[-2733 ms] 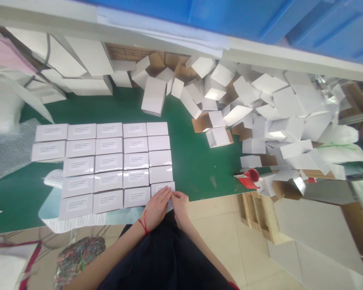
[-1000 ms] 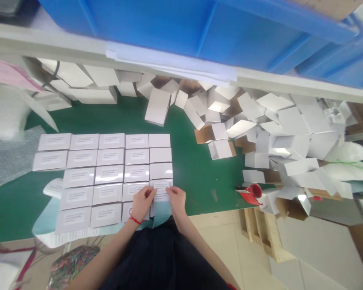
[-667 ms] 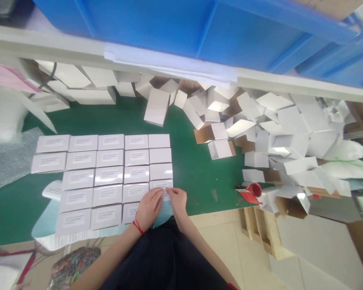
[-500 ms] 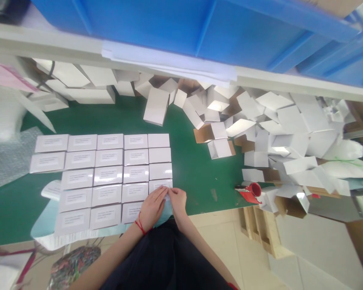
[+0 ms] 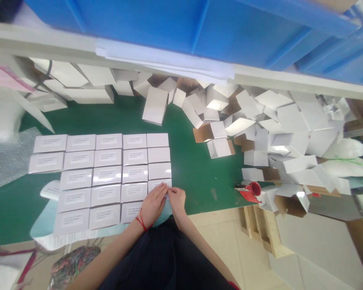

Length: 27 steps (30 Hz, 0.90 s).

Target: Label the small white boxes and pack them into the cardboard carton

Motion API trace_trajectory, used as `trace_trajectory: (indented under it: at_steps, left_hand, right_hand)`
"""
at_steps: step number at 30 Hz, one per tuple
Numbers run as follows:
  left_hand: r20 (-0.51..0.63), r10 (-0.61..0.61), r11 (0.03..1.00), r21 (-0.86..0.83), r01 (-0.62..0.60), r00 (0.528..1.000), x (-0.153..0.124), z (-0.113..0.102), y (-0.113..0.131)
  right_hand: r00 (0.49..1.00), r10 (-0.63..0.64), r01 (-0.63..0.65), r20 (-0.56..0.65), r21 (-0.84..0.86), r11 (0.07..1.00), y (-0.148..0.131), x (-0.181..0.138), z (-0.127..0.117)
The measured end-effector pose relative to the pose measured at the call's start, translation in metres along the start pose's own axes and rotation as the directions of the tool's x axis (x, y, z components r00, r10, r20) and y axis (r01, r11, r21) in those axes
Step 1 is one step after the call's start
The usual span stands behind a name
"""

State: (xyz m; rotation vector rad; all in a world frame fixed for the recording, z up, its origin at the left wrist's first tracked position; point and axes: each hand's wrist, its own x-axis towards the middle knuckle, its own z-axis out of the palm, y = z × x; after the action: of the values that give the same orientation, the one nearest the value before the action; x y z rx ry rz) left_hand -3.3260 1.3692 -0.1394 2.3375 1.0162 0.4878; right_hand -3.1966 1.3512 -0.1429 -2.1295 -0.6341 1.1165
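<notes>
Cardboard, judging by its crisp edges, forms the white box [image 5: 150, 185] under my hands, fourth from the far end of the rightmost column on the green table [image 5: 199, 177]. My left hand [image 5: 153, 204] lies palm down across it, fingers drawn together and hiding most of its printed label [image 5: 157, 182]. My right hand [image 5: 178, 200] is bunched at the box's right side, thumb and fingertips close together; whether they pinch a label edge I cannot tell. A pale blue sheet [image 5: 164, 214] shows just beside my hands, towards my body. I judge the label thin, limp and apt to crease, so a light hold by its corners suits it best. The box should be stiff yet easily dented, its smooth top a little slippery, its weight unknown with the contents hidden: better steadied by its sides, beside the neighbouring labelled boxes [image 5: 105, 194], than pressed hard from above.
</notes>
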Motion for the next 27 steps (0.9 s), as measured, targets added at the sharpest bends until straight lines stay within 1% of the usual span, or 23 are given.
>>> trace_trajectory:
  at_steps: [4,7,9,12,13,15,16,17,18,19,20,22,24,25,27]
  left_hand:
    - [0.012,-0.017,1.000,0.020,0.017,1.000,-0.002,-0.005,-0.005]
    - [0.016,-0.060,0.996,0.068,0.059,0.998,-0.009,-0.014,-0.013]
    - [0.018,-0.078,0.992,0.097,0.076,0.997,-0.013,-0.020,-0.018]
    - [0.025,-0.096,0.992,0.080,0.093,0.995,-0.014,-0.024,-0.022]
    - [0.027,-0.105,0.993,0.061,0.103,0.994,-0.013,-0.025,-0.023]
    - [0.023,-0.139,0.990,-0.002,0.139,0.990,-0.011,-0.026,-0.022]
    - [0.014,-0.172,0.984,-0.051,0.173,0.985,-0.010,-0.027,-0.020]
    - [0.001,-0.220,0.969,-0.114,0.219,0.975,-0.009,-0.028,-0.019]
    - [-0.011,-0.282,0.943,-0.188,0.275,0.959,-0.008,-0.029,-0.017]
    - [-0.017,-0.360,0.899,-0.274,0.342,0.933,-0.007,-0.031,-0.016]
    - [-0.006,-0.445,0.835,-0.364,0.413,0.896,-0.005,-0.033,-0.014]
    - [0.074,-0.593,0.658,-0.528,0.536,0.802,-0.001,-0.037,-0.013]
    - [0.175,-0.674,0.486,-0.626,0.610,0.718,0.005,-0.039,-0.014]
    - [0.209,-0.692,0.431,-0.648,0.628,0.691,0.008,-0.040,-0.016]
    - [0.229,-0.715,0.384,-0.661,0.645,0.661,0.015,-0.041,-0.018]
  right_hand:
    - [1.000,0.008,-0.008,0.006,0.014,1.000,0.000,0.003,0.000]
    - [0.999,0.044,-0.045,0.016,0.082,0.996,0.001,0.002,0.000]
    - [0.996,0.061,-0.069,0.057,0.142,0.987,0.004,-0.002,-0.002]
    - [0.977,0.081,-0.125,0.198,0.225,0.966,0.012,-0.016,-0.009]
    - [0.960,0.094,-0.159,0.264,0.233,0.960,0.014,-0.021,-0.013]
    - [0.905,0.127,-0.227,0.406,0.208,0.951,0.019,-0.031,-0.021]
    - [0.877,0.137,-0.249,0.460,0.192,0.949,0.020,-0.034,-0.025]
    - [0.861,0.134,-0.256,0.491,0.191,0.948,0.019,-0.036,-0.028]
    - [0.860,0.116,-0.249,0.497,0.209,0.946,0.017,-0.036,-0.030]
    - [0.874,0.088,-0.229,0.478,0.244,0.942,0.013,-0.035,-0.031]
    - [0.894,0.058,-0.203,0.445,0.286,0.937,0.008,-0.033,-0.031]
    - [0.923,0.012,-0.158,0.384,0.350,0.924,-0.005,-0.025,-0.028]
    - [0.928,-0.011,-0.142,0.373,0.381,0.914,-0.018,-0.015,-0.022]
    - [0.925,-0.025,-0.140,0.380,0.399,0.906,-0.023,-0.010,-0.019]
    - [0.925,-0.049,-0.133,0.377,0.439,0.889,-0.030,-0.002,-0.011]
